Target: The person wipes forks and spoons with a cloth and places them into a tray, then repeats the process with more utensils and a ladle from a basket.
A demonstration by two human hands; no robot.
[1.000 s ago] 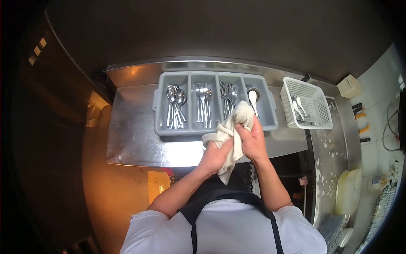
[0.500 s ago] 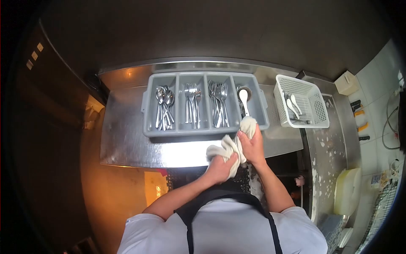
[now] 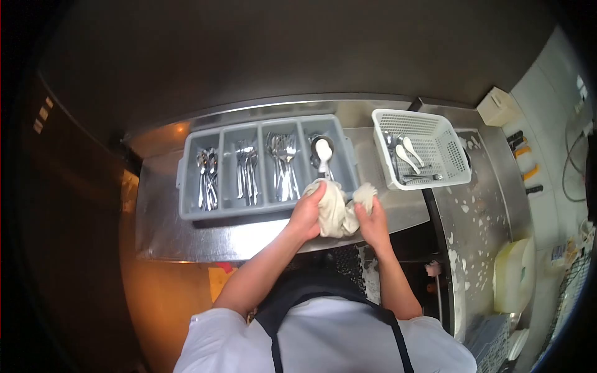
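Note:
My left hand (image 3: 306, 214) is closed on a cream cloth (image 3: 333, 214). The handle of a white spoon (image 3: 323, 151) runs into the cloth at this hand, and its bowl points away over the rightmost compartment of a grey cutlery tray (image 3: 239, 212). The handle's lower end is hidden. My right hand (image 3: 373, 227) grips the cloth's other end, just in front of the tray's right corner. Other compartments hold metal spoons (image 3: 208, 177) and forks (image 3: 283, 165). Behind the white spoon, a dark round-bowled utensil is partly covered.
Right of the tray stands a white perforated basket (image 3: 457, 180) with white spoons (image 3: 408, 158) and metal cutlery. A steel counter (image 3: 168, 239) carries both. Farther right is a wet steel surface (image 3: 472, 224), with knives (image 3: 528, 172) along the tiled wall.
The view has shifted, so tray and basket appear farther left. My left hand has moved up to the cloth by the spoon handle; my right hand has moved off it to the cloth's right end.

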